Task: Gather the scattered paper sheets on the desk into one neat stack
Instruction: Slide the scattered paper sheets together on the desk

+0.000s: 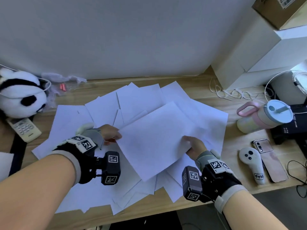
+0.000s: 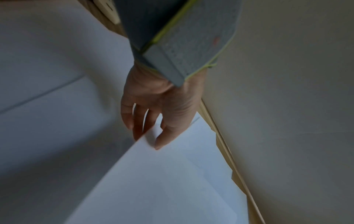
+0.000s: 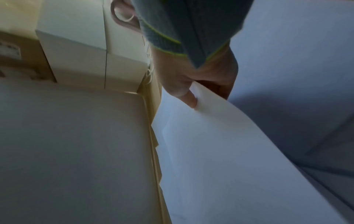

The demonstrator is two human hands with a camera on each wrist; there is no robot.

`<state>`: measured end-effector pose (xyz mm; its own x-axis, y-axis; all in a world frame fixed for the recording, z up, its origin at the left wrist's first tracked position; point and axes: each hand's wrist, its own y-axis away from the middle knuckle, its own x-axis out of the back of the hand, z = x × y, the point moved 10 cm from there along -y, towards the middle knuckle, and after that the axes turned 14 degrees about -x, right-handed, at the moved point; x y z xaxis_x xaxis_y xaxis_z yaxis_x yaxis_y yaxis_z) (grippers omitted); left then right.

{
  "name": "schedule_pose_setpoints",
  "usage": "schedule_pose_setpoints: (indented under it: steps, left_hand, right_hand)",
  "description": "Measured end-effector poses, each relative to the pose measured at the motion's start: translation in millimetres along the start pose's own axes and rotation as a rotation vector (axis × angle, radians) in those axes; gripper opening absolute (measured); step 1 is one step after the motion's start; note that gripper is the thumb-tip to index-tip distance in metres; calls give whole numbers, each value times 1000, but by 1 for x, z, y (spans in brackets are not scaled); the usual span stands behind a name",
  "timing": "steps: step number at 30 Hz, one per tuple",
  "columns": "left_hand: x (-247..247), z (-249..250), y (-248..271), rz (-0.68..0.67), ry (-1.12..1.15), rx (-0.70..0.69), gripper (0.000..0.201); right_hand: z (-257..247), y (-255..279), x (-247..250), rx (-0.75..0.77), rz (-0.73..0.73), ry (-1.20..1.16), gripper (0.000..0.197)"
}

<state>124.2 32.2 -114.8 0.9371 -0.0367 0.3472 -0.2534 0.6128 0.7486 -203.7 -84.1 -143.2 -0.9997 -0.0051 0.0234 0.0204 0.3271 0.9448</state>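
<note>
Several white paper sheets (image 1: 103, 107) lie scattered and overlapping across the wooden desk (image 1: 232, 163). Both hands hold one white sheet (image 1: 154, 138) lifted and tilted above the pile. My left hand (image 1: 111, 134) pinches its left corner; in the left wrist view the left hand (image 2: 153, 128) has its thumb on top of the sheet (image 2: 162, 181) and fingers beneath. My right hand (image 1: 194, 146) grips the sheet's near right edge; in the right wrist view the right hand (image 3: 187, 91) has its thumb pressed on the sheet (image 3: 229, 151).
A panda plush (image 1: 20, 95) and a remote (image 1: 25, 129) sit at the left. A pink tumbler (image 1: 262, 117), a white controller (image 1: 251, 165), a phone (image 1: 269, 161), cables (image 1: 232, 94) and white boxes (image 1: 252, 52) crowd the right. The wall (image 1: 116, 39) stands close behind.
</note>
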Motion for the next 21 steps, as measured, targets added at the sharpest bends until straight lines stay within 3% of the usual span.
schedule_pose_setpoints:
  steps: [2, 4, 9, 14, 21]
  left_hand:
    - [15, -5, 3, 60, -44, -52, 11]
    - [27, -11, 5, 131, -23, -88, 35]
    - [28, -25, 5, 162, -111, -97, 52]
    - [21, -37, 4, 143, -145, -70, 63]
    - [11, -57, 2, 36, -254, -31, 50]
  right_hand:
    - [18, 3, -24, -32, -85, 24, 8]
    - [33, 10, -44, -41, -112, 69, 19]
    - [58, 11, -63, -32, 1, 264, 38]
    - [57, 15, -43, -44, 189, 286, 15]
    - [82, 19, -52, -138, 96, 193, 9]
